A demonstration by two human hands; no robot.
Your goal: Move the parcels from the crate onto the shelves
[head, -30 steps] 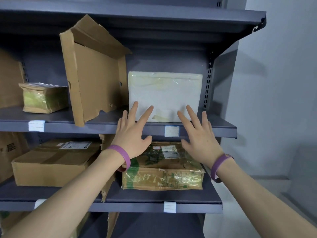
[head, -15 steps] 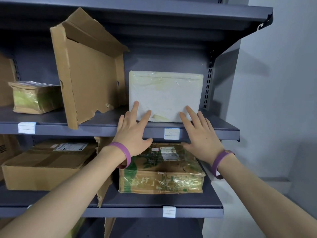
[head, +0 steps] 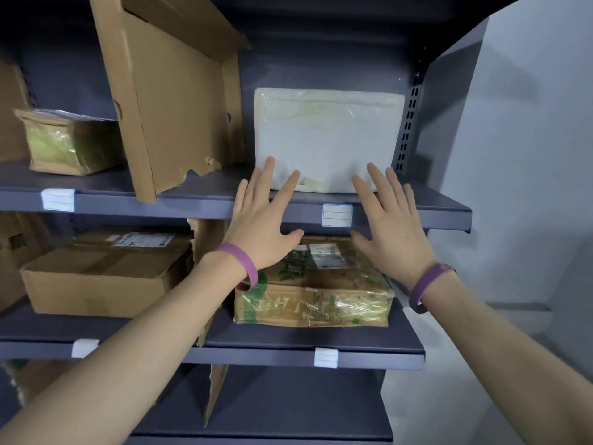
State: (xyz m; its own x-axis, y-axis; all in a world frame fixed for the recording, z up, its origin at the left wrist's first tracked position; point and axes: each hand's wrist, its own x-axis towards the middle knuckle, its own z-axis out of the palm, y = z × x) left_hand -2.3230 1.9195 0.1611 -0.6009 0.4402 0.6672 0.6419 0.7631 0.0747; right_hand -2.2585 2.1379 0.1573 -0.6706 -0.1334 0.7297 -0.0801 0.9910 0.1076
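A flat white parcel [head: 327, 136] wrapped in clear tape stands on edge at the back of the upper grey shelf [head: 192, 203], on its right side. My left hand [head: 266, 220] has straight fingers whose tips touch the parcel's lower left edge. My right hand [head: 388, 216] mirrors it, fingertips at the lower right edge. Both wrists wear purple bands. The crate is out of view.
A torn cardboard divider [head: 173, 91] leans left of the white parcel. A green-taped small box [head: 67, 142] sits further left. One shelf down lie a brown carton [head: 106, 271] and a green-printed taped box [head: 317, 290]. A grey wall [head: 529, 155] is to the right.
My view has moved closer to the shelf and tilted down. Both hands have slid a little further onto the white parcel's lower edge; the parcel stays upright.
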